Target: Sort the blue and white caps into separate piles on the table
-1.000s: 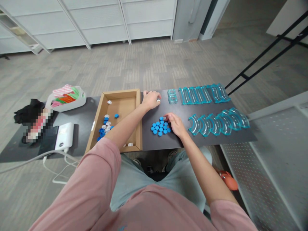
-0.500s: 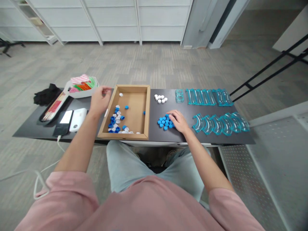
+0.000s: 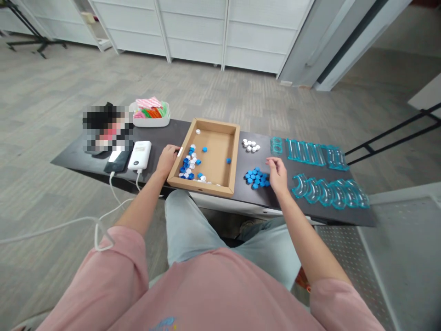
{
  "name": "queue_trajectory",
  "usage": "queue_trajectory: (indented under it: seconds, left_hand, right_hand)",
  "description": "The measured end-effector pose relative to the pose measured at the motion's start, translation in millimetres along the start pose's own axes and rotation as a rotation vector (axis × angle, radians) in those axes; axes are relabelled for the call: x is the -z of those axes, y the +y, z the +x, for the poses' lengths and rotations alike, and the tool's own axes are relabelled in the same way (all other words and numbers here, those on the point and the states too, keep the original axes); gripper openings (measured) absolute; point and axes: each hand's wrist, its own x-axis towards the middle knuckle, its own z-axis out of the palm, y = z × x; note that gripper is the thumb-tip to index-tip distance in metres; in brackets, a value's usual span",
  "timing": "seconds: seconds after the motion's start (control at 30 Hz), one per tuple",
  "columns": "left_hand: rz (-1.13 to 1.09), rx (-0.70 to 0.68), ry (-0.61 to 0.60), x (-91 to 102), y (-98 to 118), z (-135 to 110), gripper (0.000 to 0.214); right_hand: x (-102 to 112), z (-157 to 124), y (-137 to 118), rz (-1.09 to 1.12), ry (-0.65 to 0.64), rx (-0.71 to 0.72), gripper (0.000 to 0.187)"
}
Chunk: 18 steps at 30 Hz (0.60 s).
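A shallow cardboard tray [image 3: 233,151] lies on the black table [image 3: 172,131] and holds several blue and white hexagon pieces [image 3: 190,165] at its left side. My left hand [image 3: 167,158] grips the tray's left rim, fingers curled over the edge. Right of the tray lie a packed cluster of blue hexagons [image 3: 257,178] and, farther back, a small cluster of white hexagons [image 3: 251,145]. My right hand [image 3: 277,173] hovers just right of the blue cluster, fingers loosely curled, thumb and forefinger close together; nothing shows in them.
Clear teal straight track pieces [image 3: 312,152] and curved ones [image 3: 330,191] lie in rows at the right. A white power bank [image 3: 139,155] with cable, a phone [image 3: 116,160] and a white bin of coloured items [image 3: 150,113] stand at the left.
My left hand dropped from the air left of the tray onto the tray's left rim. My right hand lifted off the blue cluster and drew to its right. The view shifted left.
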Motion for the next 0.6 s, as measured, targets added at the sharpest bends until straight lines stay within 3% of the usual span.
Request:
queue_trajectory:
  seconds: [0.1,0.2,0.27,0.37,0.47,0.6]
  left_hand:
    - [-0.008,-0.004,0.015,-9.9,-9,-1,0.037]
    - [-0.035,-0.015,0.028,-13.8,-15,-2,0.041]
    - [-0.043,-0.007,0.034,-13.6,-15,-3,0.044]
    - [-0.033,0.007,0.018,-11.4,-12,-3,0.047]
    - [-0.025,0.017,0.005,-9.4,-8,-3,0.044]
    - [-0.036,0.013,0.015,-8.5,-6,-3,0.044]
  right_hand:
    - [-35,7,-42,-0.067,-0.198,0.211,0.034]
    - [-93,20,-91,-0.171,-0.513,0.442,0.027]
    - [-136,29,-118,-0.273,-0.659,0.517,0.025]
    - [-188,40,-145,-0.415,-0.766,0.537,0.026]
    - [-215,46,-154,-0.53,-0.834,0.517,0.023]
    - [-218,45,-152,-0.578,-0.844,0.497,0.018]
